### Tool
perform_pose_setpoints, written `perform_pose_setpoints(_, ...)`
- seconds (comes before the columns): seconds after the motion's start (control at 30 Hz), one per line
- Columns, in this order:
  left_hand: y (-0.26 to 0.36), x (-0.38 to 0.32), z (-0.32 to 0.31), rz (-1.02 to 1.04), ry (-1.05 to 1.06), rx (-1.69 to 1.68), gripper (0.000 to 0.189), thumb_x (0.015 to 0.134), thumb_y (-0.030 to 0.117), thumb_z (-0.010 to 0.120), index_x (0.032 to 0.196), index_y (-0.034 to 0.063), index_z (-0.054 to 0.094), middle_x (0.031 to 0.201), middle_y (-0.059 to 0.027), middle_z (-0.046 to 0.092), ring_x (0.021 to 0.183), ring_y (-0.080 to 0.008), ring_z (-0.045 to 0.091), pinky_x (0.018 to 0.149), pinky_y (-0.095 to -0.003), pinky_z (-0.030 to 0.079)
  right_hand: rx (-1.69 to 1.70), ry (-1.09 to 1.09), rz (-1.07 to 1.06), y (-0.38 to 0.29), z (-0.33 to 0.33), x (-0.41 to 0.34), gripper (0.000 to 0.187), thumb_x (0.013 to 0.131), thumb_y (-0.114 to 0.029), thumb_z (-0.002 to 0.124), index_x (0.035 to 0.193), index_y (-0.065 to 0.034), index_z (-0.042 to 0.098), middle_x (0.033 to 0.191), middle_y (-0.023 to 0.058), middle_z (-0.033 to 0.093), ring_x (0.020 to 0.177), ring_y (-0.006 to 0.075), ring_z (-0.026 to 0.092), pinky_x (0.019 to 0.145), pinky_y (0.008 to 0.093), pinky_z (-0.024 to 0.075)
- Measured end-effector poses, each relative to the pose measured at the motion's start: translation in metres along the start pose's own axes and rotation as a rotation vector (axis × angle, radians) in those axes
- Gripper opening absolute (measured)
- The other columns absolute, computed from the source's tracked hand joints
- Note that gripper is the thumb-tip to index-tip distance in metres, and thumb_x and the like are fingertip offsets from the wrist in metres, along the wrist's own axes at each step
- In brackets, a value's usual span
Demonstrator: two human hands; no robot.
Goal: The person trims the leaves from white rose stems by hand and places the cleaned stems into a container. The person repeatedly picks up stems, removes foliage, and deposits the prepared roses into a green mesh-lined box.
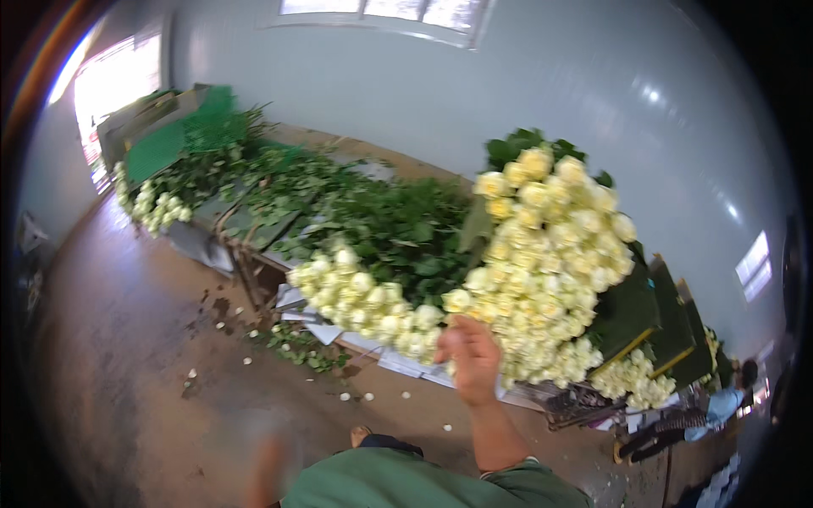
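Observation:
My right hand (469,355) reaches over the front edge of the bench, its fingers curled in front of cream-white roses. Whether it grips a bloom cannot be made out. A tall stacked heap of white and pale yellow roses (540,267) rises just beyond and to the right of it. To its left, a lower row of cream roses (362,298) hangs over the bench edge, with leafy green stems (406,228) lying behind the heads. Low in the view, left of my green garment, my left hand (270,467) is a motion blur; its fingers cannot be read.
Green netting (190,136) covers stems at the bench's far left, above more white roses (159,206). Dark green panels (635,311) stand right of the heap. Fallen leaves (305,346) and petals (356,397) lie on the brown floor. A person (711,413) is at far right.

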State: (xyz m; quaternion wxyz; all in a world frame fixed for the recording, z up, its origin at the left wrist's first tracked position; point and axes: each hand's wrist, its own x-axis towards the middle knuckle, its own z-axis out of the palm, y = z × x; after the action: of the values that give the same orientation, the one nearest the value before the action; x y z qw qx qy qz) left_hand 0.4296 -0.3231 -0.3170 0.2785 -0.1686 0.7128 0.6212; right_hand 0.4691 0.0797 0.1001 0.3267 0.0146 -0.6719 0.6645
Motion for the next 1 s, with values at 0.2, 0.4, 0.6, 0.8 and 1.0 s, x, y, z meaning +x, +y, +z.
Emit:
perform_pose_setpoints(0.2, 0.093, 0.018, -0.018, 0.124, 0.039, 0.034, 0.030, 0.085, 0.018, 0.059, 0.107, -0.0023, 0.059, 0.081, -0.0106, 0.064, 0.067, -0.0157, 0.061, 0.061, -0.0291, 0.050, -0.030, -0.737, 0.438, 0.158, 0.208, 0.005, 0.027, 0.095, -0.015, 0.053, 0.116, 0.0003, 0.055, 0.073, 0.0045, 0.061, 0.061, 0.0088, 0.055, 0.059, 0.0241, 0.0481)
perform_pose_setpoints(0.4, 0.096, 0.033, -0.132, -0.117, 0.284, 0.138, 0.034, 0.081, 0.025, 0.064, 0.102, -0.0021, 0.064, 0.081, -0.0110, 0.067, 0.071, -0.0170, 0.064, 0.067, -0.0311, 0.051, 0.172, -0.860, 0.940, 0.317, 0.382, 0.029, 0.028, 0.090, -0.017, 0.058, 0.111, 0.0018, 0.056, 0.073, 0.0059, 0.061, 0.056, 0.0120, 0.056, 0.051, 0.0264, 0.0468)
perform_pose_setpoints(0.6, 0.157, 0.087, -0.258, -0.163, 0.537, 0.557, 0.038, 0.079, 0.030, 0.062, 0.100, -0.0011, 0.066, 0.088, -0.0176, 0.069, 0.081, -0.0268, 0.067, 0.075, -0.0360, 0.052, 0.264, -0.781, 0.991, 0.415, 0.518, 0.126, 0.036, 0.087, -0.027, 0.064, 0.109, 0.0003, 0.055, 0.081, 0.0055, 0.059, 0.064, 0.0125, 0.059, 0.052, 0.0256, 0.0488)
perform_pose_setpoints(0.8, 0.353, 0.215, -0.351, 0.247, 0.801, 0.436, 0.034, 0.079, 0.031, 0.060, 0.094, 0.0012, 0.068, 0.089, -0.0203, 0.067, 0.085, -0.0307, 0.066, 0.076, -0.0377, 0.051, 0.306, -0.652, 0.928, 0.460, 0.602, 0.243, 0.062, 0.082, -0.036, 0.072, 0.122, 0.0031, 0.046, 0.099, 0.0085, 0.057, 0.081, 0.0161, 0.059, 0.065, 0.0290, 0.0513)
perform_pose_setpoints(1.0, 0.574, 0.375, -0.462, 0.487, 0.747, 0.046, 0.031, 0.083, 0.023, 0.058, 0.100, -0.0017, 0.064, 0.080, -0.0107, 0.066, 0.068, -0.0190, 0.064, 0.060, -0.0322, 0.049, 0.292, -0.415, 0.838, 0.507, 0.654, 0.366, 0.101, 0.077, -0.042, 0.075, 0.141, 0.0111, 0.015, 0.138, 0.0271, 0.035, 0.124, 0.0375, 0.043, 0.100, 0.0451, 0.0398)
